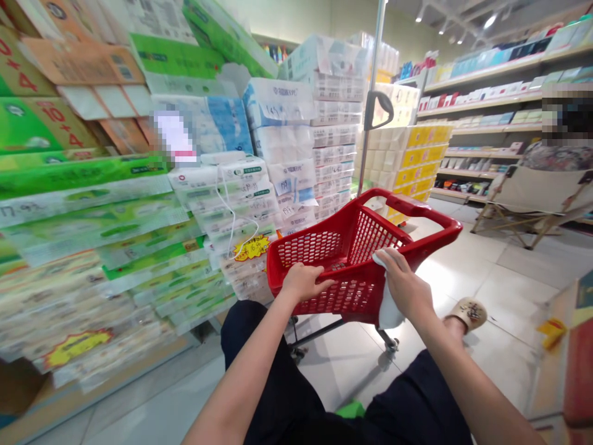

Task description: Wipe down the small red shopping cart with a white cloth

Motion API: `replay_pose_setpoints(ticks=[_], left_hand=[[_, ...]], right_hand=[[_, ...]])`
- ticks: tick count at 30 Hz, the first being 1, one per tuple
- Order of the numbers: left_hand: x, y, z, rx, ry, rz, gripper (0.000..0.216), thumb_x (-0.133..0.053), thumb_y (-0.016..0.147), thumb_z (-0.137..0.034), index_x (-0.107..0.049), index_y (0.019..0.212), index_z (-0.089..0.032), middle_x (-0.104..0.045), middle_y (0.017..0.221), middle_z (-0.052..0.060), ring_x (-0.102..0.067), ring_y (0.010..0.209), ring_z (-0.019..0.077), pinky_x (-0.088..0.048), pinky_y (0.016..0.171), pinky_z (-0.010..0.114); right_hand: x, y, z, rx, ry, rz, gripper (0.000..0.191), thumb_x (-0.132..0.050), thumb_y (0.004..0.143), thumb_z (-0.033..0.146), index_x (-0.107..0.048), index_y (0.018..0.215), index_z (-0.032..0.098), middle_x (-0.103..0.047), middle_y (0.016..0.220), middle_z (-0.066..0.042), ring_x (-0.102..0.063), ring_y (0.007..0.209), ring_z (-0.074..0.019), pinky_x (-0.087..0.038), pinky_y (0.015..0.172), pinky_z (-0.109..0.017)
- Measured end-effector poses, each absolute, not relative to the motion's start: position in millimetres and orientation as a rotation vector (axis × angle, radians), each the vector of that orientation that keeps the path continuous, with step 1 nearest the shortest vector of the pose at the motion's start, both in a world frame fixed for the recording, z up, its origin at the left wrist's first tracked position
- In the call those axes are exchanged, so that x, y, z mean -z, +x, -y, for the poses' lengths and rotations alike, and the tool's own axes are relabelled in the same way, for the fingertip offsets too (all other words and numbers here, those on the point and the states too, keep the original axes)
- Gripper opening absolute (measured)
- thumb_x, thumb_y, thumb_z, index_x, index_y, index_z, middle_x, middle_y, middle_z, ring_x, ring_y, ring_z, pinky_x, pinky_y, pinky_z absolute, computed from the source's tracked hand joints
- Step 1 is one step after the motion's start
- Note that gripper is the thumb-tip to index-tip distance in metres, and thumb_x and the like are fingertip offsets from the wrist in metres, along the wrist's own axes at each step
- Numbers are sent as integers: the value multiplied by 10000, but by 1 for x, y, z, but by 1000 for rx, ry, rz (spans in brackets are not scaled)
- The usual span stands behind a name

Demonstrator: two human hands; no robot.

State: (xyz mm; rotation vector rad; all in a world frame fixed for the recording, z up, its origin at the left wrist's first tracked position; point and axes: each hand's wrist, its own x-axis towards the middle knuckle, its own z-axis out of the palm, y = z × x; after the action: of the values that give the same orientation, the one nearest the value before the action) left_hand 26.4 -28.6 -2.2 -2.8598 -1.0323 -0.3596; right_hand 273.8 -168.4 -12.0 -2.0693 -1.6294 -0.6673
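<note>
A small red plastic shopping basket (352,247) on a wheeled frame stands on the tiled floor in front of my knees. My left hand (303,281) grips its near rim, fingers curled over the edge. My right hand (405,287) presses a white cloth (388,309) against the basket's near right corner. The cloth hangs down the outside wall. A tall metal pole with a grey handle (378,110) rises behind the basket. The basket looks empty inside.
Stacks of packaged tissue (139,204) fill the left side, up to the basket. Yellow and white packs (417,161) stand behind. Shelves (486,105) line the right wall, with a seated person (551,154) on a folding chair. My sandalled foot (467,312) rests right of the basket.
</note>
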Motion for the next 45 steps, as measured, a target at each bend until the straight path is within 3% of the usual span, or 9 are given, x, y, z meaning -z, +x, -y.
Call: replay_pose_setpoints(ticks=[3,6,15,22,28,32,40,45], left_hand=[[1,47,36,493,-2826,993,465,-413,934,-628,-631,1001,-223,-725,925,77,-668,916,236,-422,926,378],[5,69,44,509,-2858,1003,456,-411,933,-632,-592,1104,-251,-721,975,67,-679,906,245,-468,823,353],[15,77,47,448,-2828,1083,425,-348,971,-594,-562,1151,-274,-725,940,48,-702,827,231,-503,709,309],[16,86,48,482,-2803,1093,433,-315,985,-574,-587,1135,-272,-726,920,52,-710,810,239,-511,711,323],[16,83,48,489,-2805,1087,432,-372,964,-595,-585,1138,-262,-724,918,58,-709,807,238,-500,709,306],[16,84,49,502,-2801,1082,417,-381,968,-581,-578,1146,-260,-721,907,52,-707,811,233,-492,711,290],[19,87,49,485,-2797,1118,411,-341,981,-570,-584,1122,-269,-723,926,54,-707,820,236,-505,721,316],[18,84,48,463,-2795,1116,396,-383,973,-564,-580,1138,-263,-724,924,58,-707,823,233,-505,725,308]], right_hand=[[22,250,158,606,-2041,1724,616,-397,909,169,-346,1488,376,-435,1506,-5,-677,952,-162,-541,524,-214],[28,233,153,572,-2000,1778,611,-392,908,163,-356,1490,347,-431,1512,-12,-673,977,-157,-554,568,-209],[11,272,171,646,-2017,1626,641,-401,928,179,-291,1505,433,-415,1524,48,-663,1035,-154,-562,615,-202],[34,228,157,600,-1913,1762,689,-392,902,108,-267,1530,361,-358,1557,39,-563,1227,-146,-574,723,-188],[17,265,167,595,-1975,1733,642,-385,937,149,-290,1504,433,-383,1538,85,-635,1115,-139,-580,677,-195],[6,292,176,625,-2016,1605,639,-404,943,178,-270,1508,445,-356,1554,80,-624,1144,-163,-588,733,-221],[33,231,158,543,-1914,1796,718,-391,914,102,-213,1528,427,-342,1562,70,-584,1200,-136,-585,749,-197],[20,257,163,559,-1953,1761,707,-408,919,128,-222,1521,446,-393,1535,68,-637,1115,-144,-592,713,-207]])
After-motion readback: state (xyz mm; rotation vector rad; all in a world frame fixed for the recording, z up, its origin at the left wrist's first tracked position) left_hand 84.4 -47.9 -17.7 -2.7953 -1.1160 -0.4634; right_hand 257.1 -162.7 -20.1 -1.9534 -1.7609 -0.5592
